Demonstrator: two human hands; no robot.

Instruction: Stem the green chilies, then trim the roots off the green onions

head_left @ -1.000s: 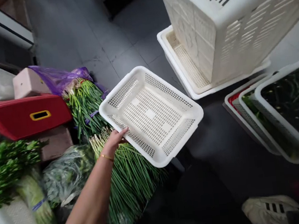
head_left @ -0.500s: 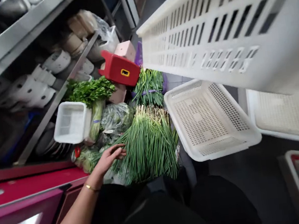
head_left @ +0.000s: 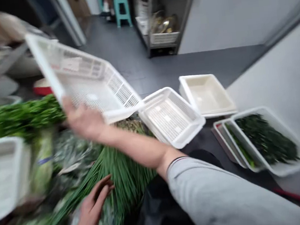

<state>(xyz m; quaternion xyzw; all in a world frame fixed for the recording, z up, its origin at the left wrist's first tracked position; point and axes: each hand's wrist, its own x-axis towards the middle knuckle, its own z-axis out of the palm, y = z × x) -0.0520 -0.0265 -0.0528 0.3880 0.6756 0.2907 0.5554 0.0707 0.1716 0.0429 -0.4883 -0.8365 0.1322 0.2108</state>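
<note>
My right hand (head_left: 85,121), blurred by motion, grips the near rim of a white slatted plastic basket (head_left: 88,85). It reaches across to the left, holding the basket tilted above the vegetables. Below that forearm spreads a large bundle of long thin green onions (head_left: 123,169), its pale ends partly covered by the basket and arm. My left hand (head_left: 96,202) hovers at the bundle's left side, thumb and fingers apart, nothing in it. Left of it lie bagged greens (head_left: 74,152), a bunch of celery (head_left: 43,166) with a blue band, and leafy green tops (head_left: 19,117).
On the floor stand a second white basket (head_left: 168,117) and a cream tub (head_left: 208,93). Stacked tubs at the right hold dark leafy greens (head_left: 266,137). A white tub (head_left: 1,174) sits at the left. Farther back are a metal rack (head_left: 169,17) and a turquoise stool (head_left: 122,11).
The slatted basket has swung from the upper right to the left, and my right hand now shows on its rim. The view has turned right. My left hand still hovers by the green onions.
</note>
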